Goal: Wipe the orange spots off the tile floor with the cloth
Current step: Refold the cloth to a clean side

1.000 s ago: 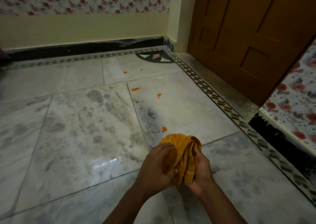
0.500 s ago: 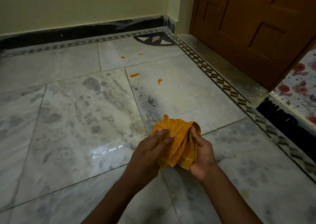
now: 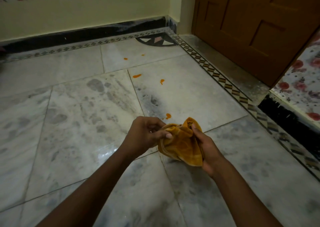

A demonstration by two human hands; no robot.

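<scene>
A: Cloth (image 3: pixel 181 145) first. We log it bunched, mustard-orange, off the floor, held between both hands above a tile joint

B: Agreed. Left hand (image 3: pixel 147 133) pinches the cloth's left edge between thumb and fingers; right hand (image 3: pixel 206 148) cups it from beneath, thumb pressed on top

A: We note the nearest orange spot (image 3: pixel 168 115) on the tile floor (image 3: pixel 72 115) just beyond the cloth, not touching it

B: Further out we count a smear (image 3: pixel 137 75) by a tile joint, a drip (image 3: pixel 162 81) to its right, then two small specks (image 3: pixel 125 58) near the patterned border strip (image 3: pixel 223 81)

A: Outward still: black skirting (image 3: pixel 83 34) under a pale wall, a brown wooden door (image 3: pixel 256 24) at right

B: The floor shows grey marbling and a glossy patch near the left forearm
</scene>
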